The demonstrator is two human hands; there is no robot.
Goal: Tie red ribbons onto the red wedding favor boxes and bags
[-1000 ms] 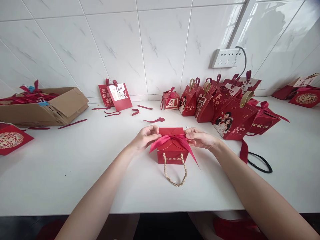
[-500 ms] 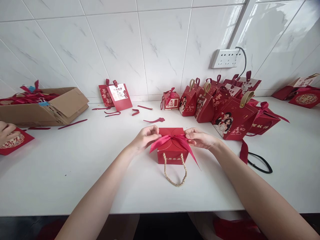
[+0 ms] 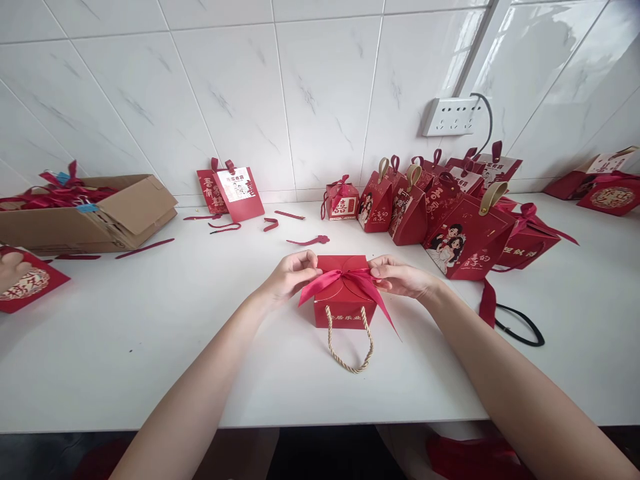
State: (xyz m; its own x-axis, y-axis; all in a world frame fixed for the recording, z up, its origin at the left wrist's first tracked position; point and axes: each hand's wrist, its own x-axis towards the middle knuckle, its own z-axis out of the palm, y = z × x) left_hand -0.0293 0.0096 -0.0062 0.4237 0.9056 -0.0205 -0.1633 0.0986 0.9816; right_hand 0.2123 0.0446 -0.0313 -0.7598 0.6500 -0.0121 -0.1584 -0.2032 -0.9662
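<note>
A small red gift box with gold lettering and a gold rope handle stands on the white counter in front of me. A pink-red ribbon lies across its closed top, with one tail hanging down its right side. My left hand pinches the ribbon at the box's upper left corner. My right hand pinches it at the upper right corner. Both hands rest against the box top.
Several finished red gift bags crowd the back right. A cardboard box of ribbons sits at the left. Flat red cards lean on the tiled wall. Another person's hand touches a red card at the far left. A black loop lies right.
My hands and the box have stayed put. Another person's hand came into view at the far left edge on the red card.
</note>
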